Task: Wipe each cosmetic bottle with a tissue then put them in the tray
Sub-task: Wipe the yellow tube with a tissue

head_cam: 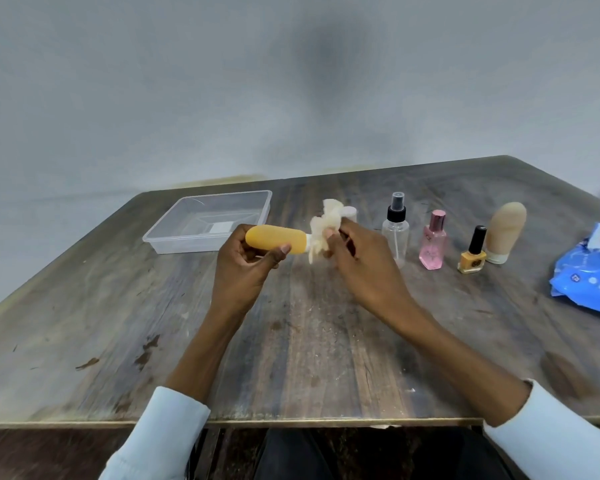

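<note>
Nearest to me, my two sleeves come in over the edge of the counter [84, 341], and my hands meet above its middle. My left hand [243, 268] holds the yellow bottle [276, 239] in the air: the fingers are curled under and behind it and the thumb presses on its front side. The bottle lies flat, with its long axis going left to right across my view. Its rounded bottom points left, toward the tray, and its white cap end points right, toward my other hand.

My right hand [357, 261] pinches the crumpled tissue [321, 233] between the thumb and the first fingers, which are closed on it. The tissue is wrapped at the cap end of the bottle, so the two hands are almost touching, and the cap itself is mostly hidden under the paper. I think I am wiping the cap now.

Because the bottle already points with its bottom to the left, and my left hand is the one nearer to the clear tray [174, 230], the coming move is probably short: the left hand carries the bottle sideways to the tray, which has no bottle in it.

Farther back on the right stand the bottles not yet wiped: a clear spray bottle [395, 233], a pink perfume bottle [433, 242], a yellow nail polish [471, 256] and a beige tube [504, 230] standing on its cap. A blue tissue pack [589, 275] lies at the far right. A small white thing behind the tissue I cannot identify.
</note>
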